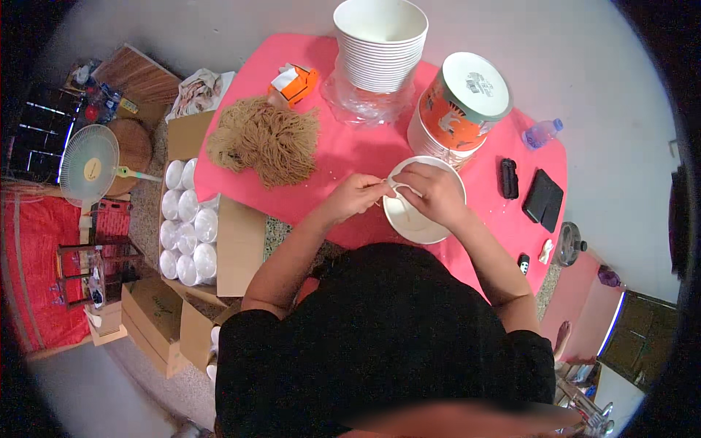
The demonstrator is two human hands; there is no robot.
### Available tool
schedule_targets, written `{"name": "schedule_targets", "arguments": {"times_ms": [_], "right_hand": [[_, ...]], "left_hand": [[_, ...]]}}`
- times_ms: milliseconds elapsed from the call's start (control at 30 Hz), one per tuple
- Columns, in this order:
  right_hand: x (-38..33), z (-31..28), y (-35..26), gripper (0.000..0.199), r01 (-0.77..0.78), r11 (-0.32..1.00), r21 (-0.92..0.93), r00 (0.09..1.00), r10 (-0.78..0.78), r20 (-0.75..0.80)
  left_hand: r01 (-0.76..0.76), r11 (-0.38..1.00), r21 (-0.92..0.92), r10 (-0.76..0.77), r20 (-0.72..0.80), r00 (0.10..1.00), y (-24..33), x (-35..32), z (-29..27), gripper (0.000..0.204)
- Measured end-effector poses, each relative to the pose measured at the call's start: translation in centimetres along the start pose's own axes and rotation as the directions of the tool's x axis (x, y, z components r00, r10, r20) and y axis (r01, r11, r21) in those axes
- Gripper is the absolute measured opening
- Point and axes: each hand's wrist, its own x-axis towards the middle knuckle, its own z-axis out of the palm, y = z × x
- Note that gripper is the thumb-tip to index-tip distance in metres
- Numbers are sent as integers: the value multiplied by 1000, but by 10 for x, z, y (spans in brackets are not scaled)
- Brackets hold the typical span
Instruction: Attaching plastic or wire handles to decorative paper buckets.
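Observation:
A white paper bucket [415, 232] stands close to my body at the pink table's near edge, its open mouth facing up. My left hand [359, 196] is closed in a pinch at the bucket's left rim, on a thin tan string [381, 181]. My right hand [436, 193] reaches over the mouth, its thumb and fingers bent together by the same rim and string. Its fingers partly hide the string's end. A loose bundle of tan strings [266, 139] lies on the table to the left.
Behind stand a tall stack of white buckets [381, 62] and an upturned orange printed bucket [456, 109] on others. An orange-and-white packet [293, 84], bottle [542, 134], black case [509, 179] and black wallet-like item [543, 199] lie around. A carton [241, 248] holds wrapped white cups; a fan [90, 164] stands left.

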Motion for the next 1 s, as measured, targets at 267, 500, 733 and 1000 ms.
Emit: {"name": "schedule_targets", "arguments": {"times_ms": [267, 500, 733, 1000], "right_hand": [[2, -11, 10, 7, -2, 999, -42, 994, 7, 105], [14, -12, 3, 7, 80, 996, -36, 986, -74, 147], [17, 2, 3, 8, 56, 996, -69, 987, -45, 156], [7, 18, 12, 7, -78, 994, 82, 983, 63, 172]], "left_hand": [[-182, 983, -6, 181, -73, 981, -8, 0, -8, 18], [-162, 977, 139, 177, -103, 979, 3, -7, -3, 13], [6, 884, -467, -65, -110, 992, -18, -3, 2, 12], [-130, 978, -166, 98, -186, 978, -19, -4, 10, 10]]}}
